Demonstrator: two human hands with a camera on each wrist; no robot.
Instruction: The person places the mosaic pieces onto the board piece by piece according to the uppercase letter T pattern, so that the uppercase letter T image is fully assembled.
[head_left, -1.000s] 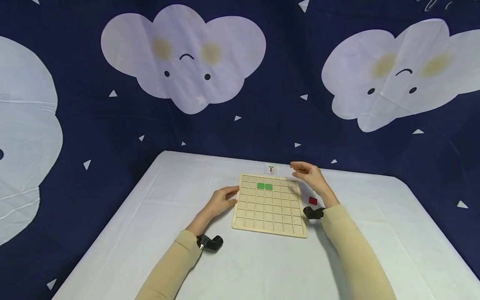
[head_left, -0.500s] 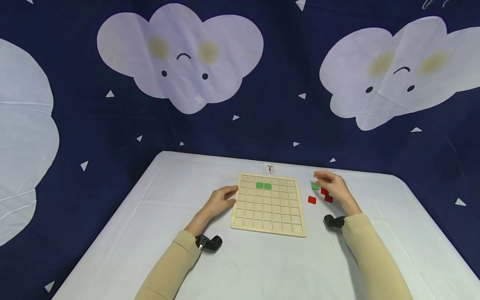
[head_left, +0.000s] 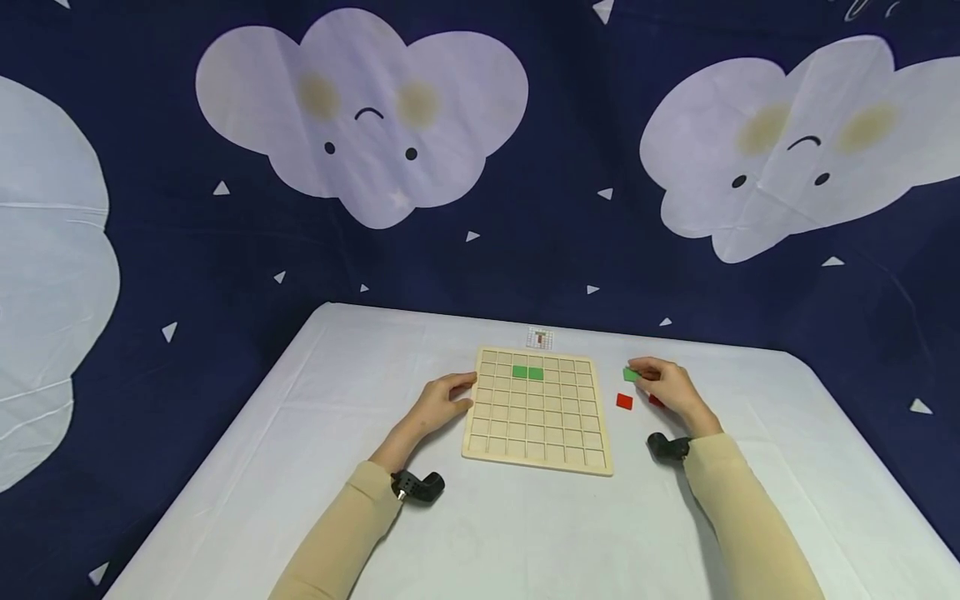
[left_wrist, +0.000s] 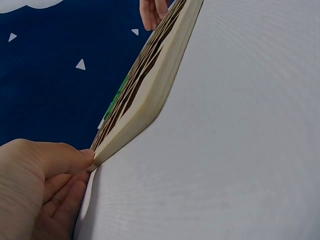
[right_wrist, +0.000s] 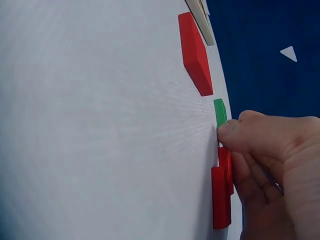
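Observation:
In the head view, a wooden grid board point(head_left: 538, 425) lies on the white table with two green square tiles point(head_left: 527, 373) side by side in its upper cells. The left hand point(head_left: 437, 406) rests its thumb and fingers against the board's left edge. Right of the board, the right hand point(head_left: 667, 386) pinches a loose green tile point(head_left: 630, 375) at table level. The right wrist view shows the thumb against that green tile point(right_wrist: 220, 112); the far fingertips are hidden. Two red tiles point(right_wrist: 221, 200) lie beneath the hand, and another red tile point(head_left: 624, 402) lies nearer the board.
A small printed grid card point(head_left: 539, 337) with a coloured pattern lies just behind the board. The white table point(head_left: 525, 533) ends at a dark blue cloth backdrop point(head_left: 450, 267) with cloud prints.
From above the board's far right corner, the right hand has moved right and lowered to the loose green tile. The left hand has stayed at the board's edge.

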